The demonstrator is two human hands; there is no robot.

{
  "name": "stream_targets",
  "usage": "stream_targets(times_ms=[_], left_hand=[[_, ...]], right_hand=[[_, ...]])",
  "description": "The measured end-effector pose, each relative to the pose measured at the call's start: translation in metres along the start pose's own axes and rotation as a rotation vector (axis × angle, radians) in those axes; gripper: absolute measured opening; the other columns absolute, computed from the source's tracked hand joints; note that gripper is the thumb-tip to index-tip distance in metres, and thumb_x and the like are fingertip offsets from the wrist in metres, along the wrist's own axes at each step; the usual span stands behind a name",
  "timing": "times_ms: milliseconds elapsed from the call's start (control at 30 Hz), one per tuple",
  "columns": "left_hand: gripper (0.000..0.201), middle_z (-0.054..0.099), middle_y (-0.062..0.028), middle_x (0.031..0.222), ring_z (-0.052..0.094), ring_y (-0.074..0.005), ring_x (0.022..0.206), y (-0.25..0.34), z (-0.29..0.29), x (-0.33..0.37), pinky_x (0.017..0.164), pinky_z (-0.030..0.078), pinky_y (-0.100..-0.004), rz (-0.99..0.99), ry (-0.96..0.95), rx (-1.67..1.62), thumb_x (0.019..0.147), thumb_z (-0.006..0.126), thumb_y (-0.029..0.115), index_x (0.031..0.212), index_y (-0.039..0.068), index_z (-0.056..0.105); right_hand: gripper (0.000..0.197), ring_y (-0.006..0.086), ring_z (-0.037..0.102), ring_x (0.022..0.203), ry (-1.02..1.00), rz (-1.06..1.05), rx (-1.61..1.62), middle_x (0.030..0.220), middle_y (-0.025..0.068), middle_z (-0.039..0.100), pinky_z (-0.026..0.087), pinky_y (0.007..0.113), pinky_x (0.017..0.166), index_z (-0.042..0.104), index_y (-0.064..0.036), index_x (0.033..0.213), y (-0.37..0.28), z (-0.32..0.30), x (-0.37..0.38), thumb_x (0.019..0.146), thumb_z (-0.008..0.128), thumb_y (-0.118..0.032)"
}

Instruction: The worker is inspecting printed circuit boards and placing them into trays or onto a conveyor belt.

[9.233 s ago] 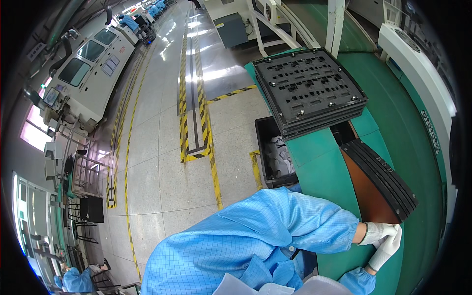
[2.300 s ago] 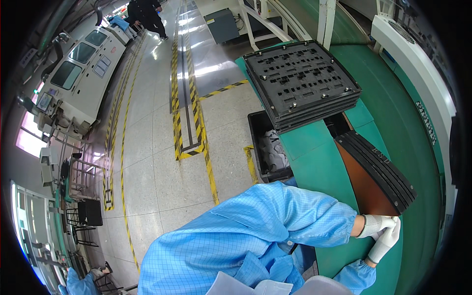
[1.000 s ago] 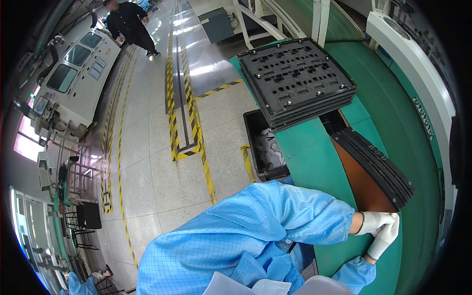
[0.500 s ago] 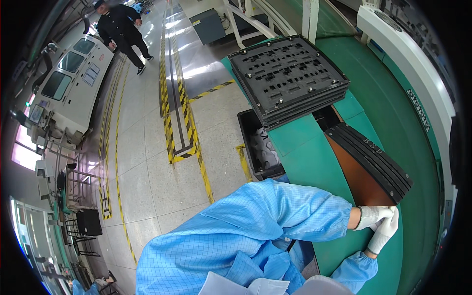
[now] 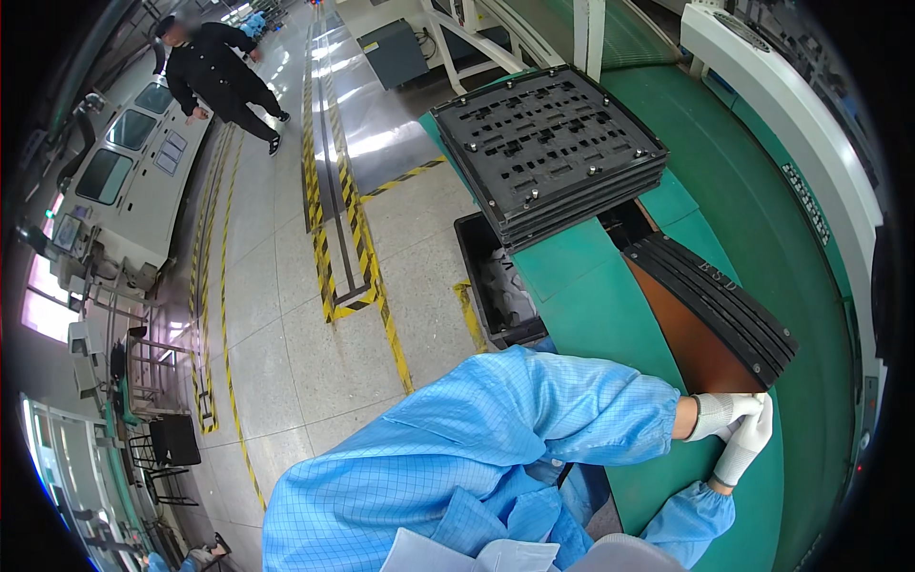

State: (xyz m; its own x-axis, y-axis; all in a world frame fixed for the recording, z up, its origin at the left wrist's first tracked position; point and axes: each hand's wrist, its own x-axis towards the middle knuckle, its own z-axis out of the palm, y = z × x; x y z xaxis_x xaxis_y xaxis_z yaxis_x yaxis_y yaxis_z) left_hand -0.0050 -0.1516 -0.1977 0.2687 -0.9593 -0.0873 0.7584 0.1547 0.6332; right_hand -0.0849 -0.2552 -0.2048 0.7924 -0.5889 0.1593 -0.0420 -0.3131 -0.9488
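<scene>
My left hand (image 5: 720, 414) and my right hand (image 5: 751, 442), both in white knit gloves, meet at the near end of a black slatted rack (image 5: 710, 300) with a brown inner side (image 5: 681, 334). The fingers of both look closed and pressed together. Whatever lies between them is hidden by the gloves. The rack rests on the green worktop (image 5: 583, 286). Farther up the same worktop sits a stack of black fixture trays (image 5: 553, 143) with rectangular cut-outs and metal studs.
Beside the worktop on the left stands a black bin (image 5: 477, 276) holding whitish pieces. A pale machine frame (image 5: 810, 124) runs along the right, next to a green surface (image 5: 753, 200). A person in dark clothes (image 5: 221, 81) walks on the floor at far left, near white cabinets (image 5: 143, 162).
The person in dark clothes has stepped nearer and to the left. My view has shifted slightly; my gloved hands stay together at the rack's near end.
</scene>
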Motion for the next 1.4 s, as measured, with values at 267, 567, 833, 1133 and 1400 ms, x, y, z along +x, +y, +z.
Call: stream_targets(times_ms=[267, 567, 833, 1133, 1400], left_hand=[[0.041, 0.055, -0.0185, 0.118, 0.056, -0.0311, 0.111, -0.013, -0.006, 0.013, 0.094, 0.045, -0.0438, 0.035, 0.037, -0.002, 0.089, 0.043, 0.031, 0.123, 0.009, 0.047], [0.045, 0.056, -0.0158, 0.121, 0.057, -0.0264, 0.114, 0.001, 0.0, -0.004, 0.095, 0.047, -0.0395, 0.013, 0.01, -0.018, 0.091, 0.047, 0.034, 0.126, 0.005, 0.049], [0.04, 0.059, -0.0143, 0.115, 0.06, -0.0243, 0.107, 0.001, 0.0, -0.005, 0.09, 0.05, -0.037, 0.021, 0.05, 0.002, 0.091, 0.048, 0.032, 0.122, 0.007, 0.052], [0.047, 0.055, -0.0162, 0.124, 0.055, -0.0261, 0.115, 0.004, 0.001, -0.006, 0.098, 0.045, -0.0391, -0.019, 0.02, -0.001, 0.092, 0.046, 0.033, 0.127, 0.004, 0.048], [0.05, 0.053, -0.0167, 0.126, 0.054, -0.0269, 0.118, 0.004, 0.0, -0.007, 0.099, 0.044, -0.0389, -0.012, -0.011, -0.005, 0.092, 0.046, 0.036, 0.13, 0.004, 0.046]], right_hand=[[0.025, 0.0091, 0.056, 0.082, 0.006, 0.009, 0.018, 0.092, 0.0038, 0.06, 0.046, 0.022, 0.071, 0.055, 0.0047, 0.115, -0.001, 0.004, 0.001, 0.097, 0.046, -0.01], [0.024, 0.0098, 0.056, 0.081, 0.012, -0.011, -0.039, 0.092, 0.0042, 0.06, 0.045, 0.022, 0.071, 0.056, 0.005, 0.112, -0.007, 0.005, 0.0, 0.096, 0.045, -0.009], [0.023, 0.0112, 0.056, 0.084, -0.012, -0.006, -0.04, 0.092, 0.005, 0.061, 0.046, 0.023, 0.075, 0.057, 0.004, 0.111, -0.008, 0.004, 0.0, 0.095, 0.044, -0.008], [0.023, 0.0113, 0.057, 0.084, -0.014, -0.012, -0.065, 0.093, 0.0052, 0.061, 0.046, 0.023, 0.074, 0.057, 0.0035, 0.111, -0.009, 0.004, 0.0, 0.096, 0.044, -0.009], [0.023, 0.0109, 0.056, 0.082, 0.004, -0.004, -0.044, 0.092, 0.0046, 0.06, 0.046, 0.023, 0.073, 0.057, 0.0035, 0.111, -0.009, 0.005, -0.001, 0.096, 0.045, -0.01]])
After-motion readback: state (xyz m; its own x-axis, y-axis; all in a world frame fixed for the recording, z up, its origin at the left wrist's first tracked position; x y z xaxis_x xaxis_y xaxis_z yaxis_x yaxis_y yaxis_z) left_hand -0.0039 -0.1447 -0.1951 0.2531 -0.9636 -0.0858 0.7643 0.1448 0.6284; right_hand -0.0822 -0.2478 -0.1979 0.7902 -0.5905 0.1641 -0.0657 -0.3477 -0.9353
